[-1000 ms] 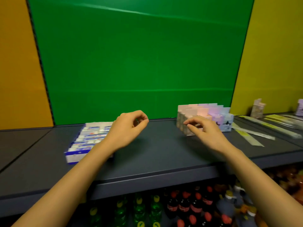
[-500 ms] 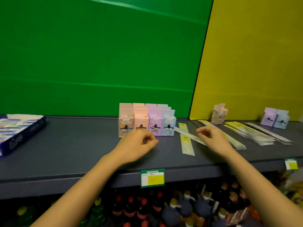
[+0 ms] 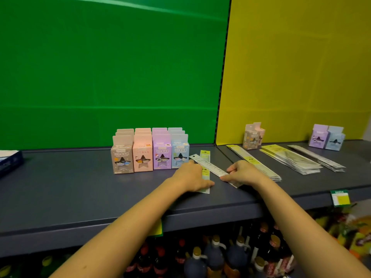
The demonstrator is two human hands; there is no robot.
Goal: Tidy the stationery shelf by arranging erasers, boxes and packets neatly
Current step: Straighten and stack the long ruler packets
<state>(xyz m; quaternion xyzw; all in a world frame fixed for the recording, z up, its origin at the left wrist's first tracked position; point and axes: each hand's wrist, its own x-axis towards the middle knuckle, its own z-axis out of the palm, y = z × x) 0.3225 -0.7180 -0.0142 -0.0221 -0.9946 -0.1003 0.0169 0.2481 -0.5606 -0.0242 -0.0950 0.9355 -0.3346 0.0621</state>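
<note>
My left hand point(image 3: 191, 176) lies over the left edge of a long yellow-label packet point(image 3: 205, 157) on the dark shelf point(image 3: 80, 187), fingers curled onto it. My right hand point(image 3: 244, 173) pinches the near end of a clear ruler packet point(image 3: 213, 167), which lies slanted across the yellow-label one. Just left of them stand tidy rows of pastel boxes point(image 3: 150, 157) in brown, pink, purple and blue. An eraser tray point(image 3: 10, 160) shows at the far left edge.
Stacks of long packets point(image 3: 291, 158) lie slanted on the right part of the shelf. A tilted brown box point(image 3: 253, 137) and a purple and blue pair of boxes point(image 3: 327, 139) stand at the back. Bottles point(image 3: 216, 257) fill the shelf below. A price tag point(image 3: 340, 197) hangs on the shelf's front edge.
The view swung right, away from the eraser tray. Both hands moved from the pastel boxes down onto the two loose packets beside them.
</note>
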